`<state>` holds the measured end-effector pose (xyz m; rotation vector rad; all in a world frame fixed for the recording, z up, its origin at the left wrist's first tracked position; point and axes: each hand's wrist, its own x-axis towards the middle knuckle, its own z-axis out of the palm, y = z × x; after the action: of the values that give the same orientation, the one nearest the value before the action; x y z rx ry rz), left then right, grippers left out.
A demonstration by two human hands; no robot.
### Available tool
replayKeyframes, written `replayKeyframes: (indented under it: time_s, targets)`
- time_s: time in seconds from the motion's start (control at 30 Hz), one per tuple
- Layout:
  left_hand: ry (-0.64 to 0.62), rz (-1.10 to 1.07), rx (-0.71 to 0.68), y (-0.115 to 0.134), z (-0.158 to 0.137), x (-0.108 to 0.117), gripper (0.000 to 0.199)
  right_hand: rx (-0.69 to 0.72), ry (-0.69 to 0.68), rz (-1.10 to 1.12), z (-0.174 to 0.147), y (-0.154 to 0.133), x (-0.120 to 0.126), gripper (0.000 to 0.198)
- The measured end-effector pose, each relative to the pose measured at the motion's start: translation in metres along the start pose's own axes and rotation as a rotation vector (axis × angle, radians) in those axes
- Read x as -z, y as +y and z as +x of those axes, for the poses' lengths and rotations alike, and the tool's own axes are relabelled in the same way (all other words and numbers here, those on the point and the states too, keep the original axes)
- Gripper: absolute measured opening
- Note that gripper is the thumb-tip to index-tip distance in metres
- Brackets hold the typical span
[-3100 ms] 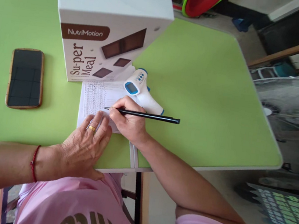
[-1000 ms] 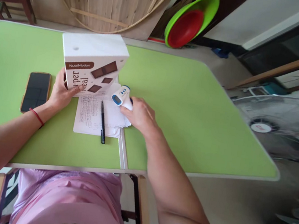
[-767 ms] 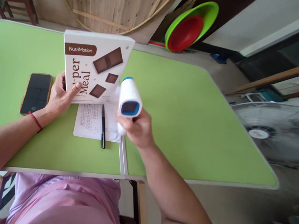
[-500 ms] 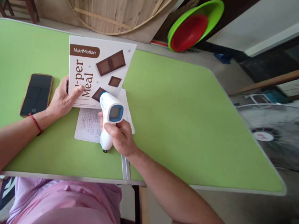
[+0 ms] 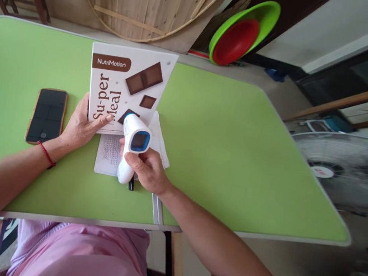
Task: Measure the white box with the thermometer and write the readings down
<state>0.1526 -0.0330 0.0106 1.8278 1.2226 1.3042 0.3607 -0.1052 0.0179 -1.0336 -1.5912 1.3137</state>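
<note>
My left hand [image 5: 85, 122] grips the lower left edge of a white box [image 5: 115, 87] printed with "NutriMotion", "Su-per Meal" and chocolate pieces; the thumb lies on its front. In my right hand [image 5: 149, 167] is a white infrared thermometer [image 5: 128, 166] with a blue-rimmed screen, its head up against or just in front of the box's lower part. I cannot tell whether the two touch. Sheets of paper with writing [image 5: 108, 157] lie beneath, partly covered by the box and my right hand. A black pen-like thing [image 5: 131, 184] pokes out below the right hand.
A phone in a brown case [image 5: 47, 116] rests on the green table [image 5: 229, 153], left of my left hand. Behind the table are a round wooden board [image 5: 148, 0] and green and red basins [image 5: 235, 42]. A fan [image 5: 323, 171] stands to the right.
The box has shifted slightly right and turned a little, with my left hand sliding along. The thermometer's handle has swung slightly left, showing more of the black thing.
</note>
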Motion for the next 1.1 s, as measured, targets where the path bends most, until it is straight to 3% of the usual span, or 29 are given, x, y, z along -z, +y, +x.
replayKeyframes:
  time_s: [0.43, 1.1]
  targets:
    - [-0.004, 0.013, -0.042, -0.0032, 0.0008, 0.0001, 0.06, -0.044, 0.003, -0.02, -0.0007, 0.0009, 0.0014, 0.05]
    - [0.008, 0.015, -0.09, -0.0055, 0.0007, 0.0002, 0.06, -0.005, -0.004, 0.025, 0.0012, 0.0005, 0.0018, 0.044]
